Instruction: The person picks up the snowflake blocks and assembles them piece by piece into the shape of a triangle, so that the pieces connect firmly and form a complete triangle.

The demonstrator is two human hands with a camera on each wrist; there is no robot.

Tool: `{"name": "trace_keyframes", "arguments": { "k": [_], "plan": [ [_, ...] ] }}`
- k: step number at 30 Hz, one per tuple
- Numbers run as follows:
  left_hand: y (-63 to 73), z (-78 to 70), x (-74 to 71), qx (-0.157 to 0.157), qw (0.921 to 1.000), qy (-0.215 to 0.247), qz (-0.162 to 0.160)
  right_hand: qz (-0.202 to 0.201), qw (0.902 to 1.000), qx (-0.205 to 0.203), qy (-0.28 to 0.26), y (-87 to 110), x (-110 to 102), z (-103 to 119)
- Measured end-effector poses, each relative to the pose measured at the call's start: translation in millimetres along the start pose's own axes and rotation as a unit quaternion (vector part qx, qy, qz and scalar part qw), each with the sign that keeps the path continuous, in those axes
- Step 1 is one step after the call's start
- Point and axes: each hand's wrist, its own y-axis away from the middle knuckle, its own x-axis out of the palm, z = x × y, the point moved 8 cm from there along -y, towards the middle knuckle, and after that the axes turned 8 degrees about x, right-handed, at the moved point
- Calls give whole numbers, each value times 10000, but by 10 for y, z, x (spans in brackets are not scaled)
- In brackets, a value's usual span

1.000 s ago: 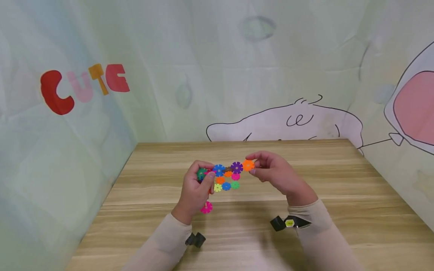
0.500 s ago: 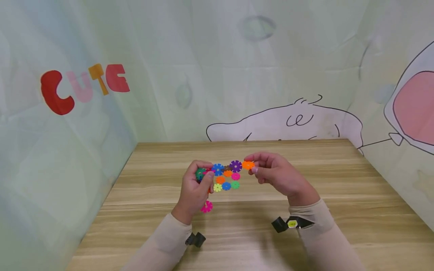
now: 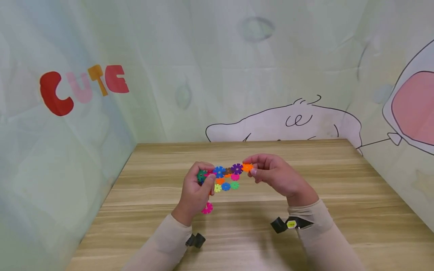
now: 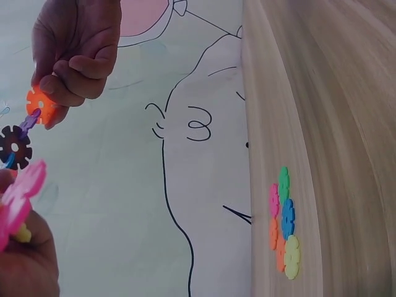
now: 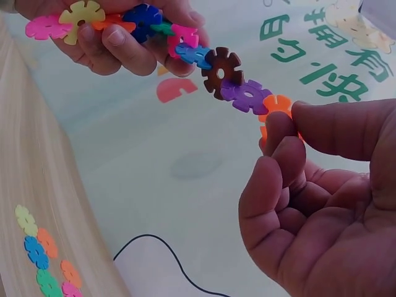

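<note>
A chain of notched plastic discs is held up over the table. My left hand (image 3: 194, 194) grips its left part, partly hiding the green and pink discs there. To the right run a blue disc (image 3: 219, 172), a brown disc (image 5: 221, 73) and a purple disc (image 3: 237, 169). Between thumb and fingers my right hand (image 3: 278, 175) pinches an orange disc (image 5: 278, 106) at the chain's right end. Its edge meets the purple disc in the right wrist view. Below my left hand hangs the chain's other end, a pink disc (image 3: 207, 208), beside a yellow disc (image 5: 83, 21).
Several loose discs lie on the wooden table (image 3: 152, 233) behind the chain, among them a yellow disc (image 4: 292, 257), a blue disc (image 4: 288, 216) and a green disc (image 4: 284, 184). A printed curtain (image 3: 162, 75) stands along the table's back and sides.
The orange disc has turned from face-on to a flatter tilt in my right fingers, staying at the purple disc. The chain has dipped slightly over the last half second; my left hand keeps its grip.
</note>
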Motion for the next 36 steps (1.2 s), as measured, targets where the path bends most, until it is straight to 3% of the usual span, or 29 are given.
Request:
{"name": "trace_keyframes", "arguments": {
  "k": [6,13,16,22,25,29,36],
  "plan": [
    [18,6,25,37,9999,-127,76,-64,9994,12,349,12,-1,18],
    [38,13,15,44,9996,-269,11,-11,9993,152,331,10,26,12],
    [39,1,8,123,9996,-257,-59,-25,9993,152,326,4,40,19],
    [31,-40,-4,593,9981,-57,-157,-45,9995,178,274,6,69,44],
    [25,-56,-17,623,9979,-18,-190,-12,9994,219,286,-5,94,37],
    [18,-72,-28,486,9986,-74,-198,31,9992,149,365,-24,121,32],
    [18,-69,50,588,9982,-74,65,-120,9993,-197,299,-2,33,42]
  ]
}}
